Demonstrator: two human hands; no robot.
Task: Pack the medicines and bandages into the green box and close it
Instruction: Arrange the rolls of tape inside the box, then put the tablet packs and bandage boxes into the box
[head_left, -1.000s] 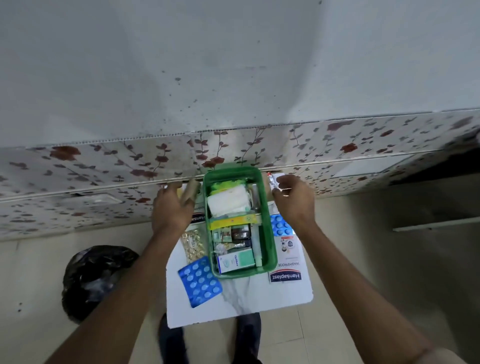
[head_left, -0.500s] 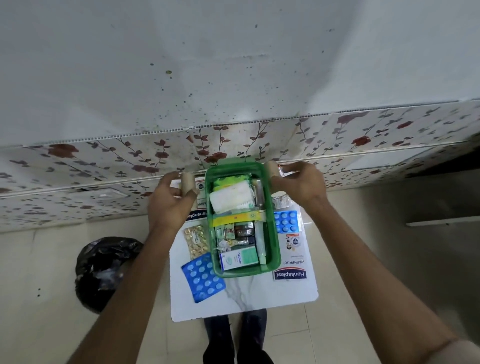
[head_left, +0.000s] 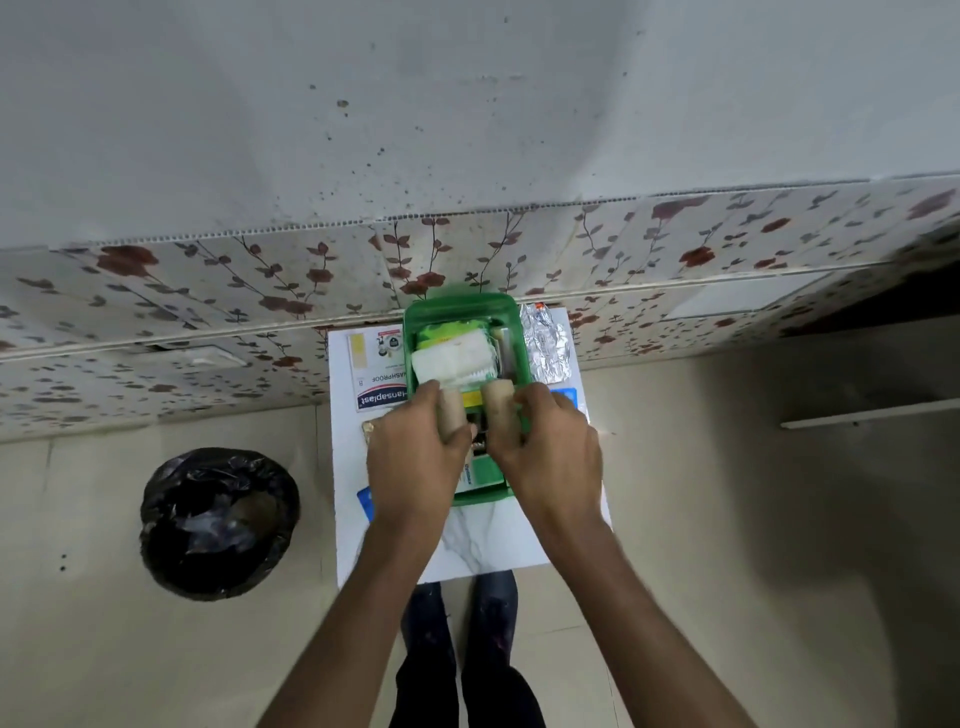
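Note:
The open green box (head_left: 460, 310) stands on a small white table (head_left: 498, 540), with white gauze (head_left: 452, 361) and a green pack in its far half. My left hand (head_left: 410, 462) grips a beige bandage roll (head_left: 451, 413) and my right hand (head_left: 548, 457) grips a second beige bandage roll (head_left: 500, 405). Both rolls are held upright, side by side, over the middle of the box. My hands hide the near half of the box.
A Hansaplast plaster box (head_left: 378, 371) lies left of the green box, a foil strip (head_left: 545, 343) to its right. A blue blister pack (head_left: 365, 501) peeks out by my left wrist. A black-lined bin (head_left: 218, 522) stands on the floor at left. The tiled wall is right behind the table.
Both hands have come in from the far corners of the box to its middle, each carrying a bandage roll. The Hansaplast box at left and the foil strip are now uncovered.

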